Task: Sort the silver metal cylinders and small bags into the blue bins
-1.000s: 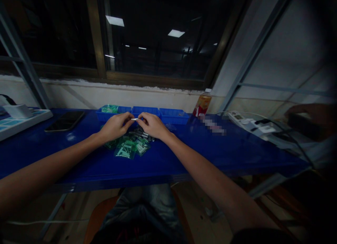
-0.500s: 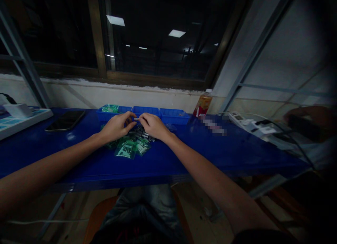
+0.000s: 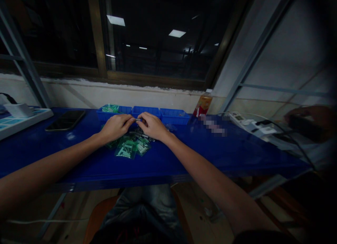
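Between my two hands, over the table, is a small grey metal-looking piece [image 3: 138, 120], too small to name more exactly. My left hand [image 3: 117, 126] has its thumb and fingers pinched at the piece's left end. My right hand [image 3: 152, 126] grips the same piece from the other side, fingertips closed. Below them lies a heap of small dark and silvery parts [image 3: 138, 132], partly hidden by my hands. Nearer to me are green-tinted clear bags [image 3: 126, 148] with pale flat pieces inside.
Three blue bins line the back; the left bin [image 3: 101, 115] holds green bags. A phone [image 3: 65, 120] and a power strip [image 3: 39, 115] lie left. At right stand a drink bottle [image 3: 203, 103], another power strip with cables [image 3: 247, 123], and another person's hand [image 3: 310, 114].
My left hand has moved slightly right, and its fingers have closed on the small piece. My right hand stays almost in place, still holding it.
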Demonstrator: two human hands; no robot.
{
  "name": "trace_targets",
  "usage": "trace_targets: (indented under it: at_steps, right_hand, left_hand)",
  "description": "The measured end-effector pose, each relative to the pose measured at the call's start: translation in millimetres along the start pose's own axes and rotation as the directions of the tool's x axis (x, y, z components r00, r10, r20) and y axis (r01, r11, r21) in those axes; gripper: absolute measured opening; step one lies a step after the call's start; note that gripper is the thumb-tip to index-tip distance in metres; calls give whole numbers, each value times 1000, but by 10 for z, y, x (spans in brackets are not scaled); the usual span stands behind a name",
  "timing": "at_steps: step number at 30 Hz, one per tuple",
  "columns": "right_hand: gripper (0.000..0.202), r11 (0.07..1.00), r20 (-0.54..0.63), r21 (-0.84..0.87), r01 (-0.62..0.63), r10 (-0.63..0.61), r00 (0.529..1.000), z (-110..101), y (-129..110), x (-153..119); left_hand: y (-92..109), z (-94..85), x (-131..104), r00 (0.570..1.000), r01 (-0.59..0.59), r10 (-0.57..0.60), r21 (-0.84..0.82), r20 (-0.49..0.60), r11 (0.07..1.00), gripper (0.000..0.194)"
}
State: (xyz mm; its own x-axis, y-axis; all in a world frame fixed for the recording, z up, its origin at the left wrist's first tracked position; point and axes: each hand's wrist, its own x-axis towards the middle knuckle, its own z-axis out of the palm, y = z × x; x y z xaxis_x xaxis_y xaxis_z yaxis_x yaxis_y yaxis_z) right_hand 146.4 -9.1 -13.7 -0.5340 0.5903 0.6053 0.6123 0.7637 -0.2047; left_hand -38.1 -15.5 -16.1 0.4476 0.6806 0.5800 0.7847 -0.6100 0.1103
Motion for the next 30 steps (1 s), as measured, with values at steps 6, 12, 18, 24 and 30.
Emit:
trace_targets:
  at_steps: [6, 12, 18, 24, 30]
  right_hand:
    - [19, 999, 20, -46, 10, -9, 1000, 34, -20, -10]
    - [18, 990, 3, -138, 0, 0, 1000, 52, -42, -21]
    - [23, 986, -25, -161, -38, 34, 999, 53, 3, -14]
    - [28, 993, 30, -120, 5, -1, 1000, 42, 0, 4]
    - [26, 999, 22, -50, -1, 2, 1000, 28, -21, -6]
  left_hand:
    - [-43, 27, 16, 1000, 7, -7, 41, 6, 999, 37]
    - [-59, 24, 15, 1000, 9, -11, 83, 17, 996, 39]
    - [-41, 2, 13, 998, 67, -67, 0, -2, 998, 33]
    - [-71, 15, 11, 996, -78, 72, -166, -44, 983, 28]
    - [-39, 5, 3, 997, -54, 48, -103, -57, 993, 26]
